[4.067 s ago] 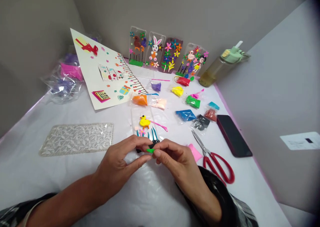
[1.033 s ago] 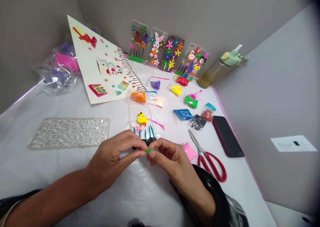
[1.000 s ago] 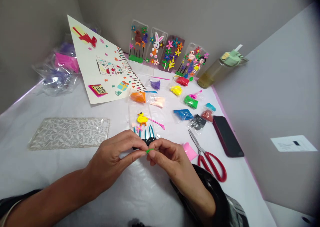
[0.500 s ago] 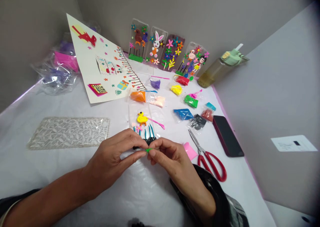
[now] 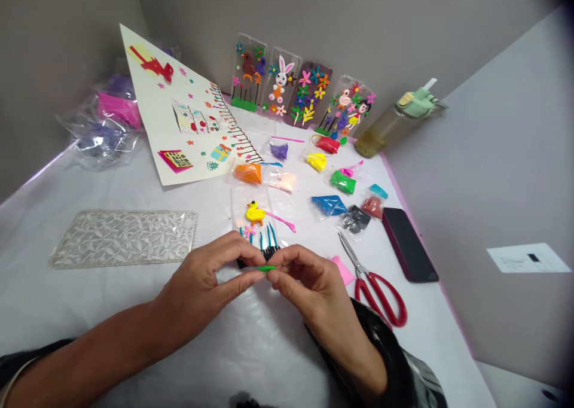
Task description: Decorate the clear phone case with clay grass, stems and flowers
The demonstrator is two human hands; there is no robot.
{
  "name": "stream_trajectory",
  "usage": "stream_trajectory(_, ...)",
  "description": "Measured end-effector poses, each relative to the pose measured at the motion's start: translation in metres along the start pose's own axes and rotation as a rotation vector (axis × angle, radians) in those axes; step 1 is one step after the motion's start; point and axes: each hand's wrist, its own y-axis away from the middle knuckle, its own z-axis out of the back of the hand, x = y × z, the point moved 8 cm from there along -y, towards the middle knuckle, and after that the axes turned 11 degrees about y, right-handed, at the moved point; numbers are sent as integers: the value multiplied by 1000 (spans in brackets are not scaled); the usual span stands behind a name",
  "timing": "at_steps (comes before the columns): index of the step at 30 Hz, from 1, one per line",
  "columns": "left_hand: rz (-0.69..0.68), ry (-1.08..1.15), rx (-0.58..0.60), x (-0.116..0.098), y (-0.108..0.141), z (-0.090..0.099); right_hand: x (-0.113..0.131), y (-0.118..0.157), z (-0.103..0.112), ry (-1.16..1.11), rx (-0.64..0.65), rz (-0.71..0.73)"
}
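A small strip of green modelling clay [image 5: 267, 268] is pinched between the fingertips of both hands. My left hand [image 5: 210, 270] holds its left end between thumb and forefinger, while my right hand [image 5: 305, 276] grips the other end. Just beyond the fingers lies a clear phone case [image 5: 236, 201] bearing a yellow clay duck [image 5: 255, 213], a pink flower [image 5: 249, 231] and blue stems rising from a black base. The lower part of that case is hidden behind my hands. A pink modelling tool [image 5: 281, 221] rests across its right edge.
Red-handled scissors [image 5: 380, 294] and a dark phone [image 5: 409, 243] lie to the right. Clay packets, including a green one [image 5: 343, 182], spread behind. Several decorated cases [image 5: 282, 85] lean on the wall beside a bottle [image 5: 376, 130]. A textured clear case [image 5: 125, 239] lies left, below a decorated card [image 5: 156, 109].
More of the green clay shows between my fingertips, now as a longer, thin strip. Both hands stay in nearly the same place.
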Motion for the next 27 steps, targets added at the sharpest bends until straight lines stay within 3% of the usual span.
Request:
stream_trajectory(11, 204, 83, -14, 7, 0, -1, 0, -1, -1, 17, 17, -9)
stream_trajectory(27, 177, 146, 40, 10, 0, -8, 4, 3, 0, 88, -21, 24)
